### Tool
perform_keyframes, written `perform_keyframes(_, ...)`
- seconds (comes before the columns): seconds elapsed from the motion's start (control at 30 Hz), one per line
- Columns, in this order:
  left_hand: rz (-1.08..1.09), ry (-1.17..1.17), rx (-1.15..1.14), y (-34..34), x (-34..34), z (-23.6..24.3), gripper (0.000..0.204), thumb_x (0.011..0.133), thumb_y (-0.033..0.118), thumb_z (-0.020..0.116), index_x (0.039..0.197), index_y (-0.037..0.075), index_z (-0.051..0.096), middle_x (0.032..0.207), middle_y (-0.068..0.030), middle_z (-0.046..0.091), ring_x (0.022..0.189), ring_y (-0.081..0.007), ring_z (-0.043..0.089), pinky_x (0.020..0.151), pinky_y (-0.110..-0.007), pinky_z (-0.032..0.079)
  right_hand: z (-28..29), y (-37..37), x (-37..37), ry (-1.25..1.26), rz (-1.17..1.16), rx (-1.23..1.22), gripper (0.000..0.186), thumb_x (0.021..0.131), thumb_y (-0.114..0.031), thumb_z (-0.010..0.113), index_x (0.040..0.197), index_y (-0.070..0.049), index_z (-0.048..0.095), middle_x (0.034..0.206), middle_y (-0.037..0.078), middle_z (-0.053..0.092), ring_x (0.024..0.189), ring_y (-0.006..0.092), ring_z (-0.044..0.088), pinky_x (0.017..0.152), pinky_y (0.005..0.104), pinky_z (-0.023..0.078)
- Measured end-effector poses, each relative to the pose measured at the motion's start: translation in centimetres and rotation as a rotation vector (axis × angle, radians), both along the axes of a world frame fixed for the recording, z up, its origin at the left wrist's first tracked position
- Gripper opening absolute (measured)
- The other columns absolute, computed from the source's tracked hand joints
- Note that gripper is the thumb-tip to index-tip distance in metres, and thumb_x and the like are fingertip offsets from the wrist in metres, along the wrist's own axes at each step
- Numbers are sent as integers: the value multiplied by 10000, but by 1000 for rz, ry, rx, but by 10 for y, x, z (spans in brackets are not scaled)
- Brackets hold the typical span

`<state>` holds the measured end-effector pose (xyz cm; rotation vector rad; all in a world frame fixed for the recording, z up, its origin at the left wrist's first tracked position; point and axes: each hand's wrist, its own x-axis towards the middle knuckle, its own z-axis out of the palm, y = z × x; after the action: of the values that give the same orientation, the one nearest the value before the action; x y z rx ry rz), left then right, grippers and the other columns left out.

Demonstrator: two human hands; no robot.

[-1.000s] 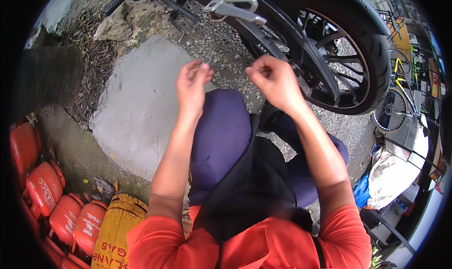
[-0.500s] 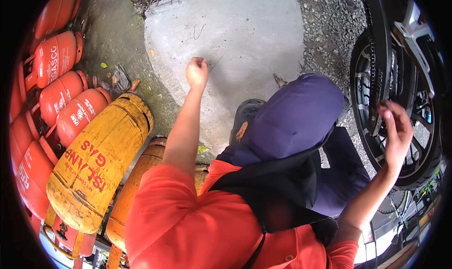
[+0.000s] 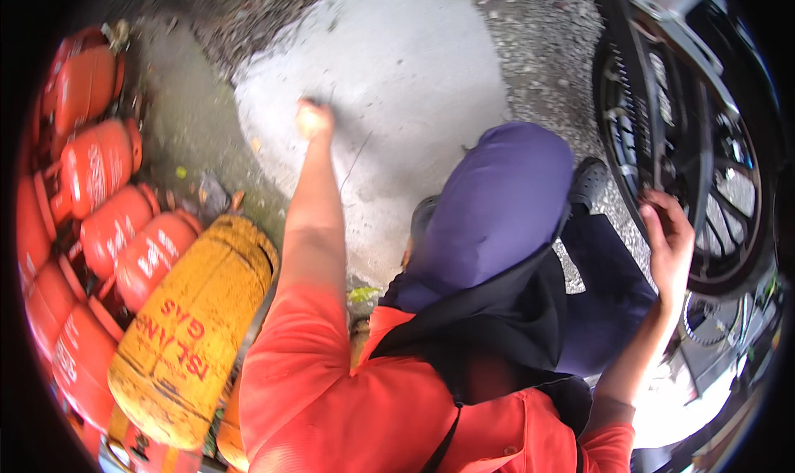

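Observation:
My left hand [image 3: 315, 121] is held out over the pale concrete patch [image 3: 397, 67], its fingers curled closed. Whatever may be inside the fist is hidden. On the right, my right hand [image 3: 669, 241] is beside the rear wheel of a motorcycle [image 3: 737, 262]. Its thumb and fingertips are drawn together next to the lower end of the black bar running along the chain [image 3: 650, 142]. From here I cannot tell whether they touch the bar or pinch something small.
Several red gas cylinders [image 3: 98, 168] crowd the left side. A large yellow gas cylinder [image 3: 195, 340] lies slanted closer to me. Gravel [image 3: 546, 59] borders the concrete, and my bent knee [image 3: 505, 191] is between my arms.
The view has shifted, with slight blur. My left hand stays closed over the concrete. My right hand stays by the wheel, with its fingertips now close to the black bar's end.

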<state>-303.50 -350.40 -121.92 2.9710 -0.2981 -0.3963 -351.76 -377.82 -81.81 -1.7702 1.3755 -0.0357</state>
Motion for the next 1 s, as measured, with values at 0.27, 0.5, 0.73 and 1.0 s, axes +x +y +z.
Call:
perform_keyframes(0.27, -71, 416, -901, -62, -78, 143, 200, 912, 68, 590, 1029, -31, 718, 872, -79, 697, 772, -149, 661, 718, -275, 565, 16, 19, 30, -143, 225, -253, 152, 910, -116, 671, 993, 10, 685, 974, 184, 701, 900, 359, 692, 789, 417, 559)
perform_keyframes(0.5, -961, 328, -1271, -202, -264, 347, 204, 850, -85, 643, 1020, 3, 712, 968, -87, 675, 834, -157, 656, 677, -273, 551, 28, 32, 69, -439, 88, -202, 264, 905, -117, 686, 1123, 27, 645, 972, 195, 689, 886, 362, 690, 791, 416, 560)
perform_keyframes(0.73, -520, 1210, -1364, -241, -304, 377, 242, 972, 49, 639, 1181, -73, 634, 960, -98, 684, 786, -130, 656, 652, -265, 555, 36, -10, 27, -782, -501, -47, 152, 969, -27, 623, 1079, 76, 641, 892, 97, 710, 796, 121, 685, 732, 254, 578)
perform_keyframes(1.0, -544, 1078, -1304, -247, -331, 381, 263, 978, 80, 646, 1194, -71, 645, 936, -106, 692, 768, -129, 669, 639, -244, 556, 30, -19, 14, -813, -530, -19, 127, 955, -19, 644, 1031, 81, 658, 865, 85, 707, 782, 102, 675, 688, 239, 577)
